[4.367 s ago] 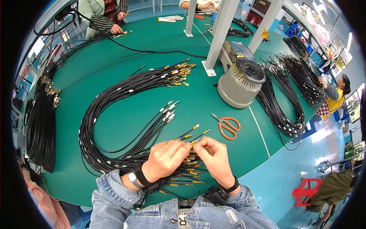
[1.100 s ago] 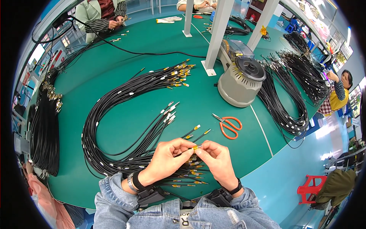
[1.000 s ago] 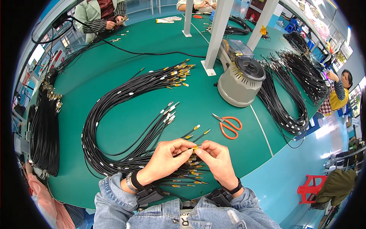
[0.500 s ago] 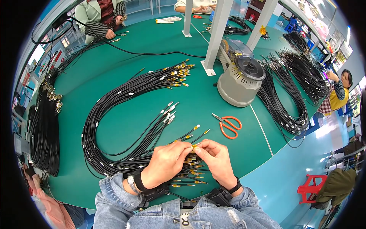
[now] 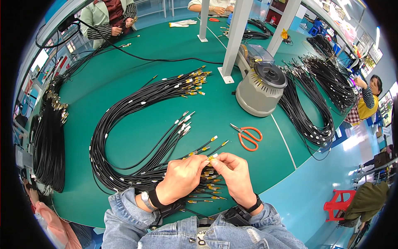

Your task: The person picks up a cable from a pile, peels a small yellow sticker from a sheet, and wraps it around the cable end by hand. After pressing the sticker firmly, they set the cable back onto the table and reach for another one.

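In front of me, both hands pinch the same cable end (image 5: 212, 157), which shows yellow tape and a white tip. My left hand (image 5: 180, 177) is closed on it from the left, fingertips pressed together. From the right, the thumb and index finger of my right hand (image 5: 235, 176) close on it. Beneath and around them spreads a U-shaped bundle of black cables (image 5: 99, 133), many ends wrapped in yellow tape and others tagged white. My fingers partly hide the held end. Orange-handled scissors (image 5: 250, 139) lie partly open on the table, beyond my right hand.
A grey round tape dispenser (image 5: 260, 93) stands beside a white metal post (image 5: 233, 45) on the green table (image 5: 166, 54). More black cable bundles lie right (image 5: 309, 112) and far left (image 5: 49, 153). Co-workers sit across the table. A red stool (image 5: 339, 205) is on the floor.
My hands stay at nearly the same spot, and the held end now shows more of its white tip between my fingers. Across the table, the co-worker's lower hand has lifted off the table.
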Demonstrator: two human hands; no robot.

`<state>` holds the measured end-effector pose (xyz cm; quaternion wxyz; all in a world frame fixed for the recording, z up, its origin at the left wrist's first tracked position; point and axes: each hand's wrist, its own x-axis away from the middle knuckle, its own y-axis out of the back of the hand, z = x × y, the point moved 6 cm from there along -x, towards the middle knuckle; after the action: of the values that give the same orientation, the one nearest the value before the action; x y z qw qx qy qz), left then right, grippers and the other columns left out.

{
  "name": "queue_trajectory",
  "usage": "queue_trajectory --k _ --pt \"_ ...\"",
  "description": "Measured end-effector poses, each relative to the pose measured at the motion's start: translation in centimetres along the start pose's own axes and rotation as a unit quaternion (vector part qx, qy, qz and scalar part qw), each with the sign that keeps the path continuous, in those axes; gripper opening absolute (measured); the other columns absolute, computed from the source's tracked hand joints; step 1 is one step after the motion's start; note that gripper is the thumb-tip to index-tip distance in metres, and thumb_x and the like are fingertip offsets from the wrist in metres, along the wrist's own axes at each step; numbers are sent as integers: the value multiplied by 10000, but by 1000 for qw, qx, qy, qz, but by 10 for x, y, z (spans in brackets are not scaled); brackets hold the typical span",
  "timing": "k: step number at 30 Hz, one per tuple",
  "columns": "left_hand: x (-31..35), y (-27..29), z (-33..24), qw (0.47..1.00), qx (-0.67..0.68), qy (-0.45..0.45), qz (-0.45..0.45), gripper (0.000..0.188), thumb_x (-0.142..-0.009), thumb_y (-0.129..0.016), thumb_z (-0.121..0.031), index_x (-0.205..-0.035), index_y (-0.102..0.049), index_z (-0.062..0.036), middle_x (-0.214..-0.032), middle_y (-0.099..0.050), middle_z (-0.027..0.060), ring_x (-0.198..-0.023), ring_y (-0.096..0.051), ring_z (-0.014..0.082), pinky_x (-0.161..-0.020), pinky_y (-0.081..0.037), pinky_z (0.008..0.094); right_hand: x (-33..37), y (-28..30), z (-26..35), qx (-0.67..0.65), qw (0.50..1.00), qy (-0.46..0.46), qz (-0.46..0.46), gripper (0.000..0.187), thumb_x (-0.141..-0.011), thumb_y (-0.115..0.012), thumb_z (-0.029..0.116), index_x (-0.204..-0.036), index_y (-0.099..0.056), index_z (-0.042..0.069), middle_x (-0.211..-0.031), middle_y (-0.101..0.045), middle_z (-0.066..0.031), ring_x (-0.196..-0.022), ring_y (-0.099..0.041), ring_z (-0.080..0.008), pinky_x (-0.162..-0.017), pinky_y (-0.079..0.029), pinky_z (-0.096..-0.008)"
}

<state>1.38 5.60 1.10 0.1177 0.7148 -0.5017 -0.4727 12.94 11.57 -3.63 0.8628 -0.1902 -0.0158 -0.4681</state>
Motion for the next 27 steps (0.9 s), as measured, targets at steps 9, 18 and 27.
queue_trajectory --k 9,18,27 --pt "1 -4 7 993 92 58 33 57 -862 -560 -52 -830 -560 -5 -561 -559 68 -466 -574 170 -424 -425 272 -1 1 -2 19 998 65 0 102 -855 -624 68 -858 -602 -31 -827 -594 -19 -723 -540 -68 -696 -450 -202" --pt "8 -20 25 821 443 315 173 241 -962 -457 -206 -836 -556 -25 -533 -492 -14 -412 -401 51 -385 -302 209 -7 2 2 55 976 206 31 88 -863 -597 28 -887 -589 -56 -888 -568 -49 -784 -547 -106 -714 -463 -227" --pt "7 -24 25 769 485 352 223 331 -982 -400 -285 -857 -558 -23 -535 -454 -23 -426 -333 35 -405 -259 191 -11 2 9 9 988 151 23 113 -882 -583 70 -915 -618 -32 -865 -565 -46 -779 -527 -99 -719 -444 -233"
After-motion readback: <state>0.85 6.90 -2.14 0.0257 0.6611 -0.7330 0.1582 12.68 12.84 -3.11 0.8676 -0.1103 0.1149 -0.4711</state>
